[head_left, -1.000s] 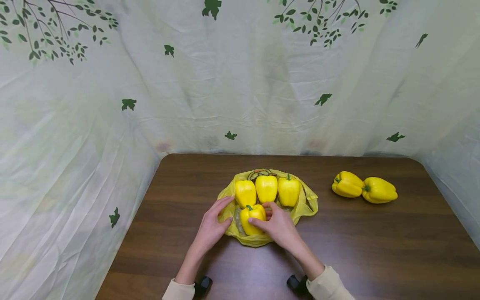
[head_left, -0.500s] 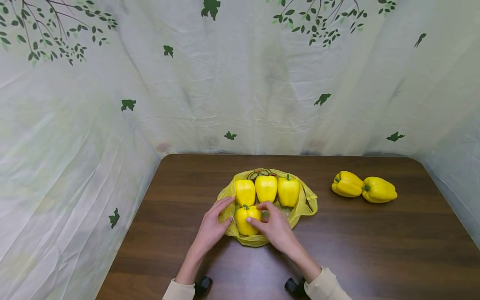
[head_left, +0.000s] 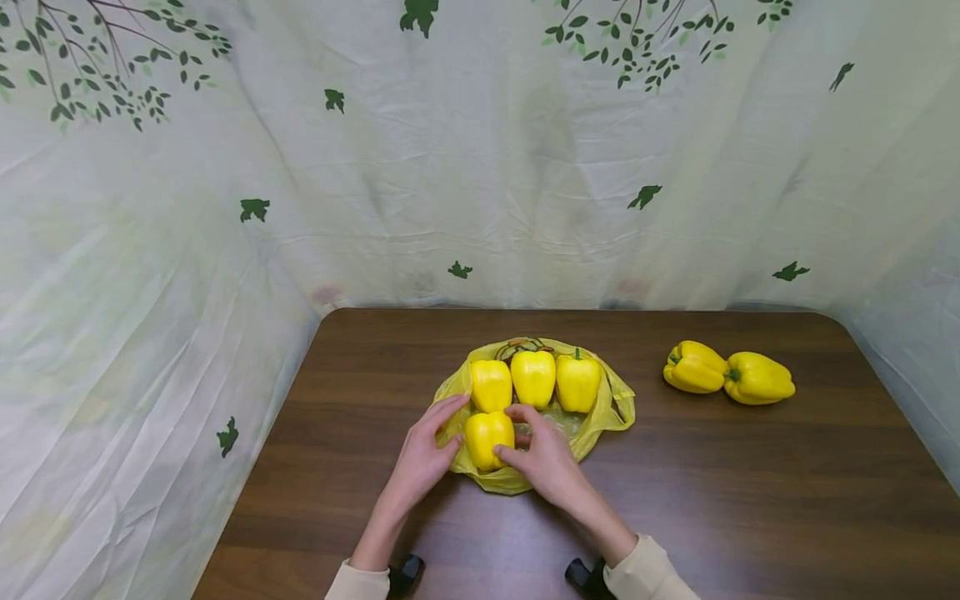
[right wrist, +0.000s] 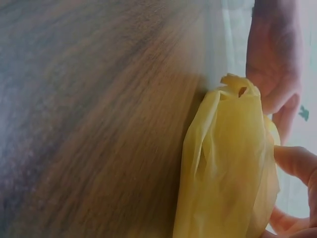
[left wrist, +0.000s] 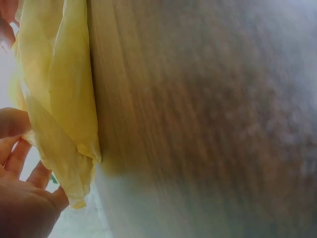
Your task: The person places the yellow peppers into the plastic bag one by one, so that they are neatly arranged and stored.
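Observation:
A yellow plastic bag [head_left: 607, 425], rolled open at the rim, sits on the table with several yellow bell peppers inside. Three of them, such as the middle pepper [head_left: 533, 379], form a back row. In front of the leftmost one, a front bell pepper [head_left: 487, 439] stands at the bag's left side, its stem out of sight. My right hand [head_left: 551, 457] grips this front pepper from its right, thumb on the near side. My left hand [head_left: 423, 450] holds the bag's left rim, thumb and fingers spread along it. Both wrist views show mostly the bag's outer wall [left wrist: 72, 84].
Two more yellow bell peppers [head_left: 759, 379] lie on their sides at the back right of the brown wooden table [head_left: 750, 500]. A pale leaf-patterned curtain [head_left: 510, 183] hangs behind the table and along its sides.
My right hand has shifted left with the front bell pepper, which now stands nearer my left hand. The pepper's stem has gone from view. My left hand has stayed in place.

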Demonstrator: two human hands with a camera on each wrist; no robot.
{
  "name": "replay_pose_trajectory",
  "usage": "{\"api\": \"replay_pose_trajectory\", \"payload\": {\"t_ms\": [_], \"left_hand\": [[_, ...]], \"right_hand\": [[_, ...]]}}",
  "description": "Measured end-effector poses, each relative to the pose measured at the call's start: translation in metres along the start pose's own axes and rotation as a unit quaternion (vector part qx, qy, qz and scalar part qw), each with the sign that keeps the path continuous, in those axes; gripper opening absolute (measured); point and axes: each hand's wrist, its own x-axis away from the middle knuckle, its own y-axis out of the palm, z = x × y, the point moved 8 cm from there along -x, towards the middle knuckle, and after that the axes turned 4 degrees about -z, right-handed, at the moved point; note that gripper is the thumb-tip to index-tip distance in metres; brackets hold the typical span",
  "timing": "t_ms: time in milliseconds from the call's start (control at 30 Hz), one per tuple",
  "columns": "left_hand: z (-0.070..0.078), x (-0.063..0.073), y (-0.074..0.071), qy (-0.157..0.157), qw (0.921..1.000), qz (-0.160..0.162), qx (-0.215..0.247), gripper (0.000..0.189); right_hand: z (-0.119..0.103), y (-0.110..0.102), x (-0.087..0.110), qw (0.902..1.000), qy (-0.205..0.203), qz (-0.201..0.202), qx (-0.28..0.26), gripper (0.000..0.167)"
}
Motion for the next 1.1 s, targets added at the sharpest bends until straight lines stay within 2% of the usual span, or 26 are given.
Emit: {"api": "replay_pose_trajectory", "payload": {"t_ms": [333, 567, 867, 1100], "left_hand": [[-0.001, 0.000, -0.001, -0.002, 1.0000, 0.001, -0.004, 0.056], [-0.003, -0.001, -0.002, -0.005, 1.0000, 0.006, 0.002, 0.058], [-0.004, -0.001, -0.004, -0.019, 0.9998, 0.010, 0.005, 0.057], [-0.007, -0.001, -0.003, -0.038, 0.9992, 0.005, 0.007, 0.056]], "right_hand": [[-0.003, 0.000, 0.000, 0.9998, 0.012, 0.006, 0.014, 0.053], [-0.005, -0.008, 0.005, 0.9998, 0.015, 0.008, 0.013, 0.052], [-0.007, -0.026, 0.018, 0.9986, -0.010, 0.029, -0.043, 0.047], [-0.003, -0.039, 0.030, 0.9953, -0.042, 0.024, -0.084, 0.051]]}}
